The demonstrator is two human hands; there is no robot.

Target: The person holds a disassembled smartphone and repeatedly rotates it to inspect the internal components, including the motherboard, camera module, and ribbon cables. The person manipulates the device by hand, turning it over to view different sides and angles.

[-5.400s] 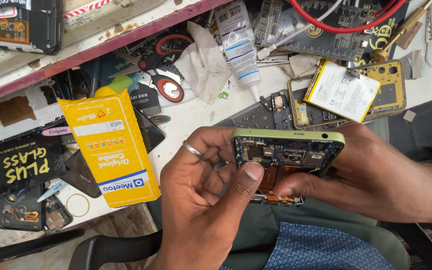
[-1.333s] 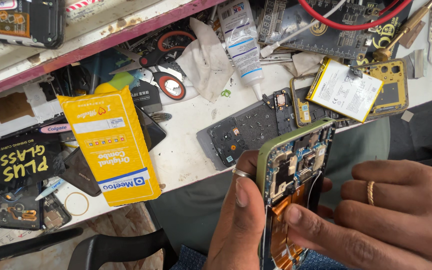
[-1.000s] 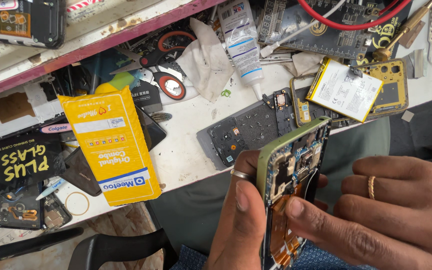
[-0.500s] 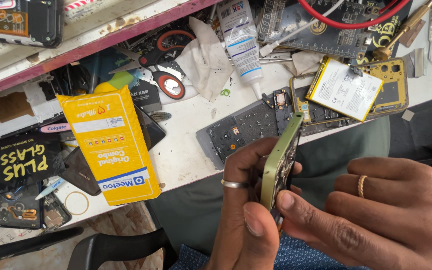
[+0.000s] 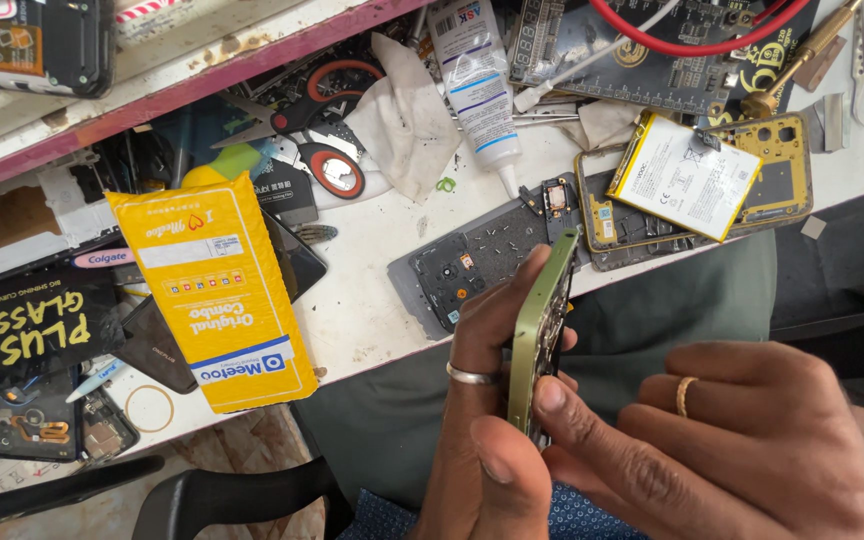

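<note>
**Green phone turned on its edge**

The green phone frame (image 5: 540,330) has turned since a second ago. Its open inside faced up then; now only its thin green edge shows.

On the far left of the white bench (image 5: 372,290) lies a black box with gold letters (image 5: 27,335). Next to it is one yellow packet (image 5: 217,295), lying on a dark phone screen (image 5: 167,345). Behind that sit scissors with red and black handles (image 5: 327,150) and a crumpled white cloth (image 5: 404,115). One white glue tube (image 5: 477,90) points down at the bench. A grey phone back plate (image 5: 482,262) lies just behind the frame. To the right is one white battery (image 5: 682,175) on a gold phone frame (image 5: 777,175). A red cable (image 5: 702,40) loops at the top.

Nothing blocks the hands.

The left hand (image 5: 487,420) is closed on the green phone frame, thumb in front, fingers behind. It wears one silver ring. The right hand (image 5: 722,450) presses one fingertip on the frame's lower edge, with its other fingers loosely spread. It wears one gold ring.
</note>
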